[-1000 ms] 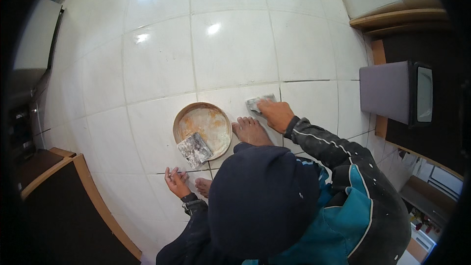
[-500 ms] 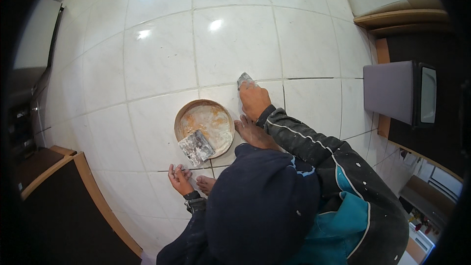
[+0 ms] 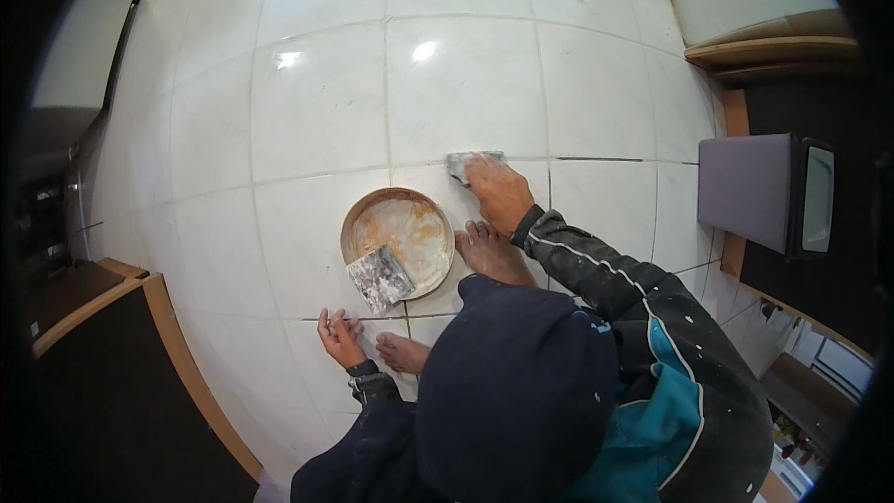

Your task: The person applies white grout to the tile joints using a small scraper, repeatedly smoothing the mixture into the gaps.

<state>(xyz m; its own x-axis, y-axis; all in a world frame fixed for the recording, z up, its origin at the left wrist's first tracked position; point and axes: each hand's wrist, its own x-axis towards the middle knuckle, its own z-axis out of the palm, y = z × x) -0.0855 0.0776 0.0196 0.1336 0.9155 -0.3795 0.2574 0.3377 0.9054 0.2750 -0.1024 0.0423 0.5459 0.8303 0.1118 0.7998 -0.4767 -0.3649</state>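
Note:
My right hand (image 3: pixel 499 190) grips a small flat grey spreader (image 3: pixel 475 166), smeared with white. The spreader lies along a joint between the white floor tiles, its long edge following the line. Nearer me and to the left, a round shallow pan (image 3: pixel 445 270) holds whitish paste with orange-brown stains. A second square plate, grey and paste-covered (image 3: pixel 380 279), rests tilted over the pan's near-left rim. Just below that plate, my left hand (image 3: pixel 341 339) hovers with its fingers apart and nothing in them.
My bare feet (image 3: pixel 494 251) flank the pan's near side. Some tile joints show dark (image 3: pixel 601 159), others pale. A purple-grey box-shaped piece (image 3: pixel 745 184) stands at the right. Wood-edged dark furniture (image 3: pixel 191 363) lies at the lower left.
My right hand has turned the spreader from a slanted, narrow view to lying lengthwise along the joint. The whole view has shifted slightly. My left hand keeps much the same pose.

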